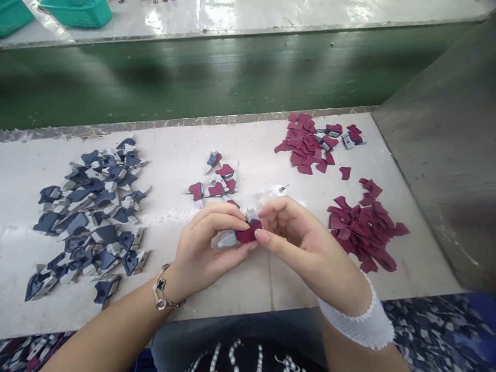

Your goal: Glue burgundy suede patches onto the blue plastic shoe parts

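Between both hands, over the middle of the table, is a small grey and navy plastic part with a maroon panel (248, 233). My left hand (211, 240) grips it from the left, fingers on top and thumb below. From the right, my right hand (302, 243) pinches its edge with thumb and forefinger. Just behind the hands lies a small cluster of similar parts with maroon panels (216, 189). A white bottle with a thin tip (276, 192) lies behind my right hand, partly hidden by it.
A large heap of navy and grey parts (93, 206) covers the left side. Two piles of loose maroon panels (304, 142) (364, 232) lie at right, a few assembled parts (329, 137) beside the farther one. A metal wall (445, 155) bounds the right; a green ledge (232, 77) runs behind.
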Motion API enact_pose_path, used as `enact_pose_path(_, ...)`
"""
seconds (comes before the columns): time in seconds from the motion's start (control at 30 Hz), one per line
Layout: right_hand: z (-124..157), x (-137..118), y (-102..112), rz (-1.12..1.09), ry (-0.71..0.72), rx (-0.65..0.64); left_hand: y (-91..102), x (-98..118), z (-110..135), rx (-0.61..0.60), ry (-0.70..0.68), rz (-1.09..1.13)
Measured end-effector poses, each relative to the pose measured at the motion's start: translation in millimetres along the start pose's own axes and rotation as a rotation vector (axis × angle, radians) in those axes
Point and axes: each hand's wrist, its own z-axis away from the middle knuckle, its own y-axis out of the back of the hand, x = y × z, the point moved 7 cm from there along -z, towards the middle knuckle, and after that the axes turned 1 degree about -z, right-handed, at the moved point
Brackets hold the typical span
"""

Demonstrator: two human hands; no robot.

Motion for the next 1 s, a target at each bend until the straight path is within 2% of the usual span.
enact_pose_path(0.2, 1.7, -6.0, -10.6, 0.099, 0.047, -0.058, 0.8, 2.5, 0.3, 0.001, -0.025, 0.033)
enact_pose_path(0.3, 4.7, -15.4, -11.4, 0.230, 0.128, 0.001, 1.0, -0.6, 2.2, 0.012, 0.015, 0.067)
enact_pose_path(0.4, 11.4, -26.6, -12.2, 0.434, 0.225, 0.069, -0.2, -8.1, 4.4, 0.006, 0.125, 0.092)
enact_pose_path(0.5, 16.5, -32.0, -15.8, 0.598, 0.273, 0.067, -5.0, -10.6, 3.7, -0.077, 0.195, 0.000)
enact_pose_path(0.6, 17.6, -33.2, -18.5, 0.706, 0.303, 0.048, -8.4, -4.2, -0.6, -0.153, 0.137, -0.119)
enact_pose_path(0.77, 15.5, -30.6, -18.2, 0.780, 0.316, 0.040, -12.2, -3.6, -0.8, -0.235, 0.147, -0.147)
enact_pose_path(1.0, 17.6, -35.4, -19.2, 0.792, 0.392, -0.045, -13.5, -8.6, 4.6, -0.260, 0.369, 0.074)
